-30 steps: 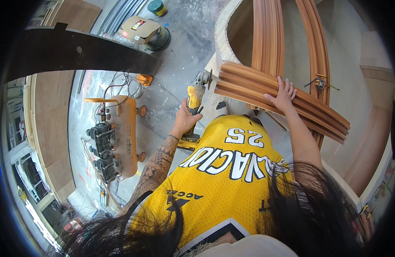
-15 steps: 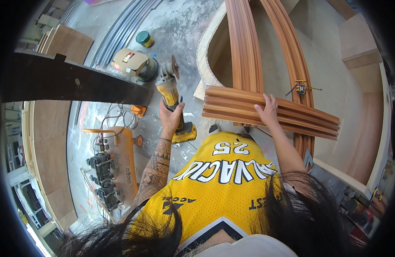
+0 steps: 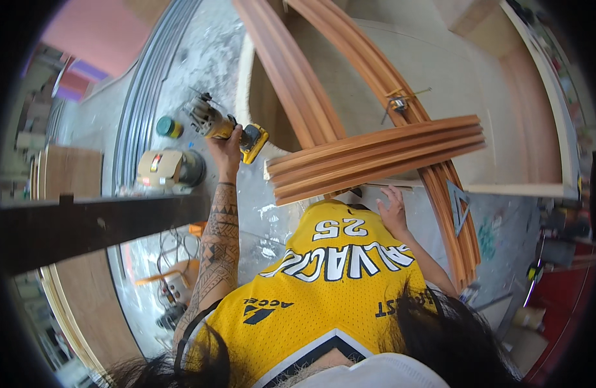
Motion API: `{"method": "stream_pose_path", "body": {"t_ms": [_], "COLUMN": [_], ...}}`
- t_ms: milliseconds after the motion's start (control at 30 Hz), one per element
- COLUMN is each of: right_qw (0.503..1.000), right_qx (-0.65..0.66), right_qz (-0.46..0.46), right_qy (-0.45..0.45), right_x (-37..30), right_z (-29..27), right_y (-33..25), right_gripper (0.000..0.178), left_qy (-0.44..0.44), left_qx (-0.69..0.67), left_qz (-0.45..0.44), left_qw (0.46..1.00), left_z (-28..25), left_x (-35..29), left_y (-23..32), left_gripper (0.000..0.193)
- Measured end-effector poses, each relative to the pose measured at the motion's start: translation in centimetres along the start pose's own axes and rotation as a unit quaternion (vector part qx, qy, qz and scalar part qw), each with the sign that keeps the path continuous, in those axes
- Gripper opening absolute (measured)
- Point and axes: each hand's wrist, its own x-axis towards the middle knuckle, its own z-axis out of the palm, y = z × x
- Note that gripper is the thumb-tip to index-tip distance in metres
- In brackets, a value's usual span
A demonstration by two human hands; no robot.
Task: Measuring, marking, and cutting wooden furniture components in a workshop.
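Left hand (image 3: 227, 150), view's 10 o'clock: gripping angle grinder (image 3: 213, 125); right hand (image 3: 393, 212), 3 o'clock: open, near ribbed board (image 3: 375, 152)

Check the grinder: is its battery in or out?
In: the yellow-and-black battery sits at the handle end of the grinder, which the left hand grips.

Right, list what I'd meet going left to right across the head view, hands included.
Green tub, yellow-and-black grinder held in the left hand, open right hand, blue-grey triangular square.
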Motion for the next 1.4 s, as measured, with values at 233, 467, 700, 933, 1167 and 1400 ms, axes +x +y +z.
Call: {"method": "stream_pose_path", "body": {"t_ms": [233,467,700,933,1167,1400], "right_qw": [0.970,0.958,0.942,0.973,0.985,0.985], "right_qx": [0.091,0.100,0.146,0.176,0.157,0.108], "right_qz": [0.224,0.266,0.295,-0.005,-0.069,0.120], "right_qy": [0.031,0.045,0.062,0.151,0.015,-0.057], "right_x": [-5.4,-10.0,-8.0,1.6,9.4,4.4], "right_z": [-0.8,0.9,-1.6,-11.8,-16.2,-24.3], "right_y": [4.3,8.6,4.7,-7.9,-12.3,-7.1], "right_gripper": [0.040,0.035,0.035,0.051,0.088,0.078], "left_qy": [-0.123,-0.236,-0.322,-0.407,-0.442,-0.641], "left_qx": [-0.081,-0.119,-0.072,-0.075,-0.217,0.036], "left_qz": [-0.011,-0.017,-0.015,-0.105,-0.276,0.074], "left_qw": [0.989,0.964,0.944,0.904,0.825,0.763], "left_z": [9.7,15.7,17.2,19.3,26.4,30.6], "left_x": [-0.3,-2.8,-6.2,-9.6,-16.0,-16.7], "left_y": [2.9,5.2,11.2,13.8,18.4,17.1], "left_gripper": [0.049,0.035,0.027,0.032,0.035,0.067]}}
